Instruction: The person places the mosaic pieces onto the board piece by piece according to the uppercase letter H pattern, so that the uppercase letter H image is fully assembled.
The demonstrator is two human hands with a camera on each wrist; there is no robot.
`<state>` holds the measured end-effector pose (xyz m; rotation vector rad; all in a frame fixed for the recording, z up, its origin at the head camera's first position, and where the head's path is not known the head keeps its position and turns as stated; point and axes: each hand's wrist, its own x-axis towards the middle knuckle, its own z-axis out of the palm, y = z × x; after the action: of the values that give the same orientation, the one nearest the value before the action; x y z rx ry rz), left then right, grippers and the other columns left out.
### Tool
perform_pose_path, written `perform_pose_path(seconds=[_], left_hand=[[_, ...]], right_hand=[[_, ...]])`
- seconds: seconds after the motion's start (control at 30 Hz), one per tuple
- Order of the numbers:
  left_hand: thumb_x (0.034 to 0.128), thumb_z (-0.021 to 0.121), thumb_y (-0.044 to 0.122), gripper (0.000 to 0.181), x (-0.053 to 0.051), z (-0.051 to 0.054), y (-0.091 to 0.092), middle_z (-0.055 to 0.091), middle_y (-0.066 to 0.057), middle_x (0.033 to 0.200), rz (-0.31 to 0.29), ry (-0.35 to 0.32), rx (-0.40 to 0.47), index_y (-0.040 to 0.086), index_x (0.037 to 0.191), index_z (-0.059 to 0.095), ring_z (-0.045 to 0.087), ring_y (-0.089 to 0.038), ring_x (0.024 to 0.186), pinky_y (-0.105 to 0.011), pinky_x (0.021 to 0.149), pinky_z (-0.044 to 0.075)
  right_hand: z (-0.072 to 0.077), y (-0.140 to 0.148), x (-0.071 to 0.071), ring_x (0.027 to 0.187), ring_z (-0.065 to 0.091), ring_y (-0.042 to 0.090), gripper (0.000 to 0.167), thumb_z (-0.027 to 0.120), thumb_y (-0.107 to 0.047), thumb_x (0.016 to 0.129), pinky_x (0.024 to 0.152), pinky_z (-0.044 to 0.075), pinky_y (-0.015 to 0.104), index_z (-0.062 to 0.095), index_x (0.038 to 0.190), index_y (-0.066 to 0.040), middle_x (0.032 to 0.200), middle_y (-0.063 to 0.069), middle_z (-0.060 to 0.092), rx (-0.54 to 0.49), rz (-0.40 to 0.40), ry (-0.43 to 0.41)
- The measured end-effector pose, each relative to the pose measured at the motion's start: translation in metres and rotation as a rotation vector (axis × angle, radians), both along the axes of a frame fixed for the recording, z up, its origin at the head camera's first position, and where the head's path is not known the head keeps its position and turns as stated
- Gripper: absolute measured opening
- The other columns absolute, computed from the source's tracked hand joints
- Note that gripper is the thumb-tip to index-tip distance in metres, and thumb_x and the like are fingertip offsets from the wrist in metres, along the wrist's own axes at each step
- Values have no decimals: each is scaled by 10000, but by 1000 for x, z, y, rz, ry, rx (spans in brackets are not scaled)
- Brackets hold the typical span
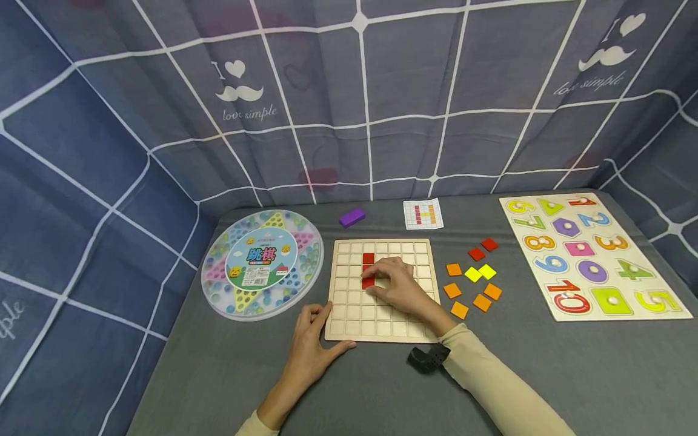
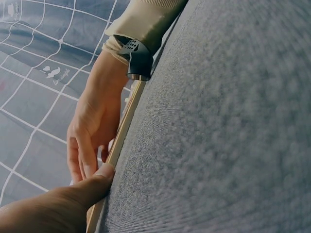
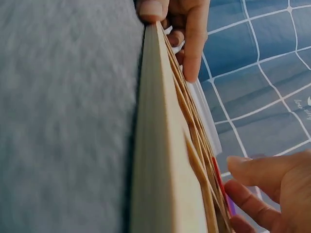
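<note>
A square wooden grid board (image 1: 345, 330) lies on the grey cloth, with a column of red square tiles (image 1: 368, 258) in its cells. My right hand (image 1: 400, 287) is over the board, its fingertips at the lower red tiles. In the right wrist view, the thumb and forefinger of that hand (image 3: 272, 189) stand apart beside a red tile edge (image 3: 218, 177). My left hand (image 1: 308, 345) rests at the board's near left corner, forefinger along the left side and thumb against the front edge. That thumb (image 2: 99, 179) touches the board's edge in the left wrist view.
Loose red (image 1: 476, 254), yellow (image 1: 472, 274) and orange tiles (image 1: 454, 269) lie right of the board. Behind it are a pattern card (image 1: 423, 224) and a purple block (image 1: 352, 218). A round Chinese checkers box (image 1: 262, 264) lies left; a number puzzle board (image 1: 567, 309) lies far right.
</note>
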<state>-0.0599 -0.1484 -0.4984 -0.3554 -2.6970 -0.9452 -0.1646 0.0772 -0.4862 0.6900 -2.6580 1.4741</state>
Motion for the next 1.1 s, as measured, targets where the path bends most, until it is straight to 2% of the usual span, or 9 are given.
perform_pose_path(seconds=[0.13, 0.27, 0.5, 0.67, 0.73, 0.9, 0.97, 1.03, 1.1], left_hand=[[626, 907, 410, 911, 1, -1, -2, 499, -77, 1147, 6, -8, 27, 16, 1371, 560, 436, -125, 954, -349, 821, 425], [639, 896, 425, 913, 2, 0, -3, 496, -74, 1159, 14, -21, 21, 25, 1384, 549, 426, -113, 952, -356, 819, 425], [623, 911, 399, 909, 3, -3, -5, 500, -86, 1143, 22, -16, 16, 14, 1368, 560, 438, -128, 962, -374, 826, 439], [629, 910, 396, 903, 3, -5, -4, 499, -82, 1142, 15, -16, 11, 16, 1370, 559, 431, -116, 952, -365, 817, 438], [629, 911, 390, 902, 3, -6, -4, 502, -84, 1143, 12, -9, 12, 19, 1372, 560, 426, -110, 943, -357, 807, 437], [624, 915, 387, 904, 3, -7, -5, 504, -79, 1139, 6, 12, 4, 27, 1374, 560, 425, -97, 938, -346, 800, 437], [626, 913, 390, 906, 2, -6, -4, 503, -78, 1139, 2, 17, -4, 28, 1377, 558, 424, -94, 939, -345, 799, 437], [624, 914, 388, 907, 1, -5, -3, 502, -81, 1138, -1, 21, -6, 28, 1376, 558, 425, -97, 940, -348, 801, 436], [623, 914, 390, 907, 0, -3, -2, 501, -83, 1138, -5, 23, -8, 29, 1376, 559, 425, -99, 937, -350, 802, 434]], right_hand=[[8, 8, -2, 1074, 493, 221, 193, 779, -106, 822, 943, 296, 453, 736, 1006, -150, 1075, -19, 672, 7, 20, 56], [14, 31, -11, 1077, 499, 259, 189, 757, -68, 839, 938, 349, 453, 727, 1025, -93, 1080, 35, 664, 3, -13, 101], [14, 98, -28, 1170, 454, 373, 255, 713, -86, 893, 977, 343, 552, 689, 1145, -56, 1181, 135, 625, -18, -211, -27], [8, 140, -31, 1133, 500, 354, 284, 700, -146, 916, 909, 410, 489, 675, 1182, -52, 1216, 162, 598, -14, -343, -61], [6, 151, -31, 1052, 515, 333, 290, 693, -152, 922, 854, 420, 469, 669, 1194, -54, 1212, 160, 595, -10, -381, -66], [4, 168, -30, 979, 533, 341, 287, 693, -125, 915, 948, 262, 562, 665, 1191, -50, 1178, 194, 613, 22, -431, -89], [3, 173, -30, 1034, 548, 370, 278, 700, -105, 906, 984, 163, 613, 672, 1176, -44, 1173, 211, 623, 39, -430, -90], [1, 176, -29, 1083, 543, 386, 273, 706, -84, 897, 1011, 138, 642, 677, 1165, -37, 1181, 219, 624, 50, -420, -89], [1, 178, -29, 1118, 528, 401, 276, 711, -62, 888, 1029, 190, 614, 679, 1159, -23, 1208, 232, 612, 48, -403, -89]])
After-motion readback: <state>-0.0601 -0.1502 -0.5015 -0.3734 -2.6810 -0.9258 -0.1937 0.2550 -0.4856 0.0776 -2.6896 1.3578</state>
